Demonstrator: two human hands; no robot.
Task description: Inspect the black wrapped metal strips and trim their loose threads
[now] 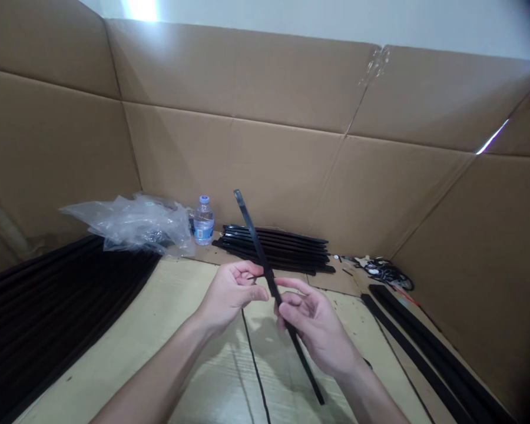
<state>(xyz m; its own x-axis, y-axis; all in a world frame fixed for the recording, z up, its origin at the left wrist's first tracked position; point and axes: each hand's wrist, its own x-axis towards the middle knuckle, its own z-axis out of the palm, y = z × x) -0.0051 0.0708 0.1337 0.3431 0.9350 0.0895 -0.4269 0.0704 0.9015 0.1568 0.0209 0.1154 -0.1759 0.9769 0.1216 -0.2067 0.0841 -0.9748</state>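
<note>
A long, slim black bar [252, 232] stands at a slant above the table, its far end glossy. My right hand [311, 321] grips it near the middle between thumb and fingers, with the index finger laid across towards its far side. Close beside it, my left hand [229, 294] is closed with thumb and fingertips at the bar, pinching a thin black cord. The cord [254, 353] hangs down from below the left hand towards the near edge of view. The exact spot where cord and bar meet is partly hidden by fingers.
Similar black bars [278, 247] lie stacked at the back. A water bottle [204, 221] and clear plastic bags [136, 224] stand left of them. Long black strips lie on the left [70, 294] and right [424, 347]. Tangled cords [386, 272] sit back right. Cardboard walls [247, 153] enclose the table.
</note>
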